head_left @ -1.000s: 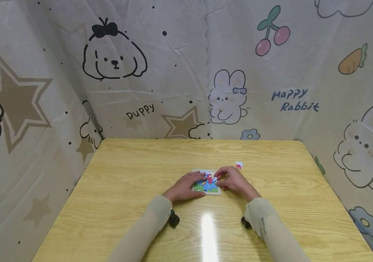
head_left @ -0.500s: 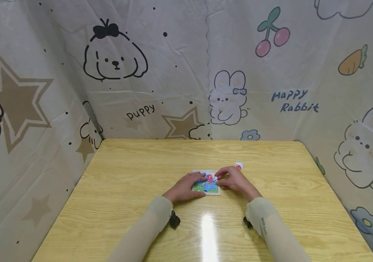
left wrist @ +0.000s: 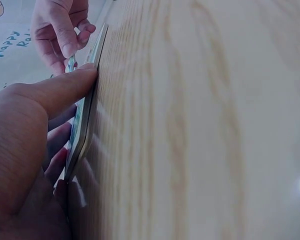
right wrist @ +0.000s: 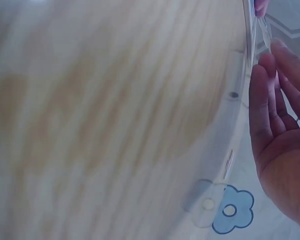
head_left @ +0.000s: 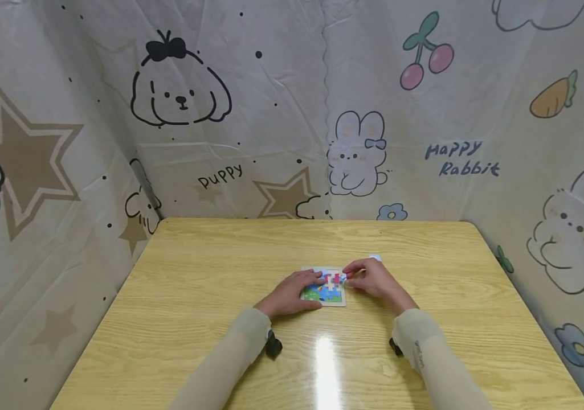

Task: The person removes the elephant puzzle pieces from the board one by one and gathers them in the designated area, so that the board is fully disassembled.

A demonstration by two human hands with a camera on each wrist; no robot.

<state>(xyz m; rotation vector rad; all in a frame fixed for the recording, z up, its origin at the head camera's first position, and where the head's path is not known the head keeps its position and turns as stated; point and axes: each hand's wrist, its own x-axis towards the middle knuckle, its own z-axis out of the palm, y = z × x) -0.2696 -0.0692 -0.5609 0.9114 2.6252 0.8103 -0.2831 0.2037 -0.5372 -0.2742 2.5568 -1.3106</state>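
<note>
Hands, two, bare, well apart at the wrists, nearly meeting at the puzzle board.

Left hand (head_left: 294, 290): laid over the left side of the puzzle board (head_left: 335, 304), fingers extended across its face, thumb along its near edge; gripping nothing small. Probably spread so to keep the flat, light board from sliding.

Right hand (head_left: 374, 280): just off the board's right edge, thumb and fingertips pinching one puzzle piece (head_left: 343, 278). The piece seems held by its edge, likely because it is small and thin, and so that the fingers do not cover its place.

Puzzle board, one: flat on the wooden table (head_left: 209, 273), pale rim, blue and green picture. Pale patches show among the red towards its upper right; these look like unfilled places, though detail is too small to be sure.

Loose piece (head_left: 375, 258), one: beyond the board to the right, on the table, partly hidden by the right hand; presumably set aside within easy reach.

Sleeves, two, light-coloured, nearer than the board, a black wrist device (head_left: 273, 345) below the left cuff.

Printed cloth (head_left: 281, 74): beyond the board, behind the table, rising as a backdrop.
</note>
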